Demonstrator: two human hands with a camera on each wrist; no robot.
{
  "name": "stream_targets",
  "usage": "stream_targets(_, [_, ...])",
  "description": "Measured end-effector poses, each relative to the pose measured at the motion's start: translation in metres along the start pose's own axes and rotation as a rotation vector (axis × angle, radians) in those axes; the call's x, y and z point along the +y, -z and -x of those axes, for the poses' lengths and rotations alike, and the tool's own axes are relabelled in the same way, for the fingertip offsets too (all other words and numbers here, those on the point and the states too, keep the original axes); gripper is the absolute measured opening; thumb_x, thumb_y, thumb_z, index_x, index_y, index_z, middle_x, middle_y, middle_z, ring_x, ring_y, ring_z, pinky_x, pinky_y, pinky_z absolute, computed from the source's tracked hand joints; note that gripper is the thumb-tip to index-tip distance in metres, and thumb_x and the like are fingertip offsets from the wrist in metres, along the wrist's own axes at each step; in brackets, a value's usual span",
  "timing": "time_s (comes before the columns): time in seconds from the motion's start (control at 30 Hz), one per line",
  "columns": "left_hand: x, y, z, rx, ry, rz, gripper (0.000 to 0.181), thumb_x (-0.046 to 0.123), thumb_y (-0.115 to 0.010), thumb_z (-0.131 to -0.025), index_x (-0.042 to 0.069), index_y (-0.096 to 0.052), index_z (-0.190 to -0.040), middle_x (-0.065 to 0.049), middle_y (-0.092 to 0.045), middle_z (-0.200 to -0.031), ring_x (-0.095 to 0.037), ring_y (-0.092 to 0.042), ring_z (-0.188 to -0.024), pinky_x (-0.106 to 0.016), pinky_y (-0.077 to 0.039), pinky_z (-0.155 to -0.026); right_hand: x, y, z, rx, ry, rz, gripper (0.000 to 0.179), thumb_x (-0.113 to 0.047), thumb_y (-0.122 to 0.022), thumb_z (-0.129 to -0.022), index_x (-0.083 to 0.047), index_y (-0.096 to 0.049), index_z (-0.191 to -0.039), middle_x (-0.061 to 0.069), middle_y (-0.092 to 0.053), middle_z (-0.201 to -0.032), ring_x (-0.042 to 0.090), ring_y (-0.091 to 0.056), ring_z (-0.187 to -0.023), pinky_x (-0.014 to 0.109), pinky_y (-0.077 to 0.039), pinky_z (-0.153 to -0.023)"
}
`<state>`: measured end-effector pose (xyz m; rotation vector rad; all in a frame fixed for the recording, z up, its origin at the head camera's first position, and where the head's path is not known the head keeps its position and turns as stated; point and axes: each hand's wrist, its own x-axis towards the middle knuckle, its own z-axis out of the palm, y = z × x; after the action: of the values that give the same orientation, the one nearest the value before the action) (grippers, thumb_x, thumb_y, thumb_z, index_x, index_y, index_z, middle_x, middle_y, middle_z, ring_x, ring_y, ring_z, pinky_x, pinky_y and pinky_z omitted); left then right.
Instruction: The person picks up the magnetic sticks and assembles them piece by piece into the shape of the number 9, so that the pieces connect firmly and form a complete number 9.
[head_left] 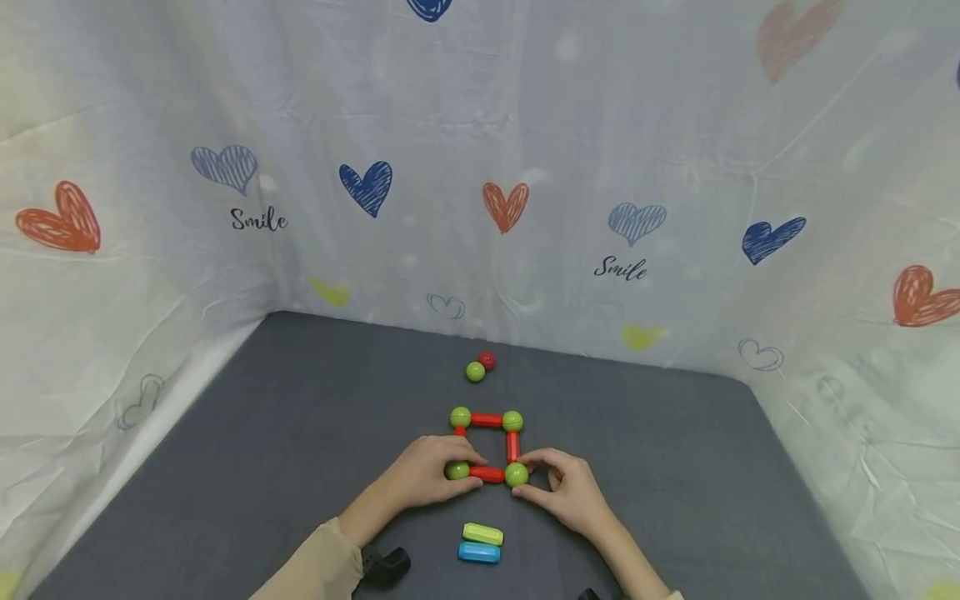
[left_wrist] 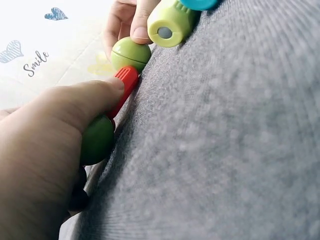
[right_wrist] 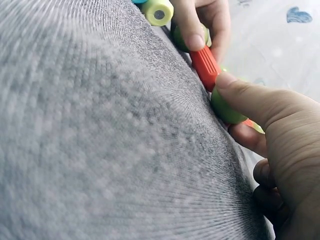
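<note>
Red rods point(head_left: 487, 420) and green balls point(head_left: 512, 421) form a square frame flat on the dark grey cloth. My left hand point(head_left: 431, 471) grips the near red rod point(head_left: 489, 474) at its left end, thumb on the near side. The near-left green ball point(left_wrist: 98, 141) sits under that hand, partly covered by it. My right hand point(head_left: 570, 490) pinches the near-right green ball point(head_left: 516, 475) between thumb and fingers. That ball touches the right end of the near rod. In the right wrist view, the thumb of the right hand point(right_wrist: 292, 130) lies over the ball.
A yellow-green rod point(head_left: 483, 534) and a blue rod point(head_left: 478, 552) lie side by side nearer the body. Beyond the frame, a loose green ball point(head_left: 476, 372) rests against a red ball point(head_left: 487, 361). A white curtain point(head_left: 450, 267) printed with hearts borders the table's back and sides.
</note>
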<state>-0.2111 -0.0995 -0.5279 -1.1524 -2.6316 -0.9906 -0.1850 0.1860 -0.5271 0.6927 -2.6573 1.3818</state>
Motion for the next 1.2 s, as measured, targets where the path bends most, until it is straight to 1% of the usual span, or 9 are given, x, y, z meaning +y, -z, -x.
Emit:
stream_targets(0.53, [0.001, -0.003, 0.004, 0.040, -0.015, 0.074, 0.019, 0.031, -0.083, -0.096, 0.026, -0.082, -0.114, 0.013, -0.074, -0.107, 0.002, -0.064, -0.089, -0.024, -0.055, -0.080, -0.002, 0.000, 0.003, -0.018, -0.039, 0.023, 0.036, -0.036, -0.093, -0.082, -0.031, -0.078, -0.113, -0.012, -0.072, -0.097, -0.001, -0.035, -0.046, 0.020, -0.033, -0.045])
stream_targets(0.6, [0.001, -0.001, 0.004, 0.079, -0.009, 0.063, 0.025, 0.033, -0.084, -0.094, 0.025, -0.081, -0.118, 0.010, -0.071, -0.116, 0.002, -0.061, -0.082, -0.023, -0.054, -0.075, -0.002, 0.001, 0.002, -0.016, -0.028, 0.020, 0.036, -0.037, -0.093, -0.082, -0.031, -0.078, -0.114, -0.012, -0.072, -0.097, -0.001, -0.035, -0.046, 0.020, -0.033, -0.045])
stream_targets(0.7, [0.001, 0.003, 0.002, 0.195, 0.030, 0.058, 0.040, 0.035, -0.085, -0.093, 0.019, -0.077, -0.129, 0.000, -0.064, -0.131, 0.003, -0.051, -0.071, -0.020, -0.049, -0.065, -0.001, 0.001, 0.002, -0.009, -0.012, 0.016, 0.036, -0.035, -0.093, -0.082, -0.031, -0.078, -0.114, -0.012, -0.072, -0.098, -0.001, -0.034, -0.045, 0.020, -0.033, -0.045])
stream_targets(0.77, [0.000, 0.007, 0.001, 0.284, 0.089, 0.070, 0.050, 0.035, -0.083, -0.095, 0.014, -0.072, -0.139, -0.006, -0.059, -0.138, 0.001, -0.044, -0.064, -0.020, -0.044, -0.060, -0.001, 0.001, 0.002, -0.004, -0.007, 0.018, 0.036, -0.035, -0.093, -0.082, -0.030, -0.078, -0.114, -0.012, -0.072, -0.098, -0.002, -0.034, -0.045, 0.020, -0.033, -0.045])
stream_targets(0.83, [-0.003, 0.012, 0.001, 0.333, 0.173, 0.100, 0.060, 0.036, -0.081, -0.097, 0.011, -0.063, -0.149, -0.010, -0.057, -0.143, -0.003, -0.046, -0.069, -0.023, -0.045, -0.063, 0.000, 0.000, 0.002, -0.001, -0.012, 0.021, 0.036, -0.035, -0.093, -0.081, -0.030, -0.078, -0.113, -0.012, -0.073, -0.097, -0.002, -0.034, -0.046, 0.020, -0.033, -0.045])
stream_targets(0.9, [-0.008, 0.015, 0.003, 0.302, 0.275, 0.121, 0.073, 0.041, -0.079, -0.097, 0.010, -0.052, -0.158, -0.011, -0.054, -0.148, -0.009, -0.051, -0.079, -0.029, -0.048, -0.071, 0.000, -0.001, 0.002, 0.002, -0.018, 0.020, 0.036, -0.035, -0.094, -0.081, -0.030, -0.078, -0.113, -0.012, -0.073, -0.097, -0.002, -0.034, -0.046, 0.020, -0.033, -0.045])
stream_targets(1.0, [-0.015, 0.020, 0.008, 0.144, 0.386, 0.111, 0.094, 0.054, -0.080, -0.092, 0.012, -0.039, -0.166, -0.011, -0.049, -0.158, -0.022, -0.059, -0.111, -0.047, -0.052, -0.092, 0.000, -0.002, 0.003, 0.003, -0.022, 0.017, 0.037, -0.034, -0.094, -0.081, -0.029, -0.078, -0.113, -0.012, -0.073, -0.097, -0.002, -0.035, -0.046, 0.020, -0.033, -0.045])
stream_targets(1.1, [-0.020, 0.024, 0.011, -0.014, 0.381, 0.088, 0.110, 0.063, -0.084, -0.083, 0.014, -0.034, -0.168, -0.011, -0.043, -0.165, -0.033, -0.053, -0.134, -0.062, -0.044, -0.109, -0.001, -0.001, 0.003, 0.006, -0.010, 0.015, 0.037, -0.033, -0.094, -0.080, -0.029, -0.078, -0.113, -0.011, -0.073, -0.097, -0.002, -0.035, -0.046, 0.020, -0.033, -0.045])
stream_targets(1.2, [-0.022, 0.026, 0.010, -0.066, 0.327, 0.089, 0.115, 0.065, -0.087, -0.078, 0.015, -0.034, -0.168, -0.008, -0.043, -0.166, -0.030, -0.055, -0.131, -0.063, -0.040, -0.112, -0.001, 0.000, 0.001, 0.006, 0.002, 0.017, 0.037, -0.033, -0.094, -0.080, -0.029, -0.078, -0.113, -0.011, -0.073, -0.097, -0.002, -0.034, -0.046, 0.019, -0.033, -0.045])
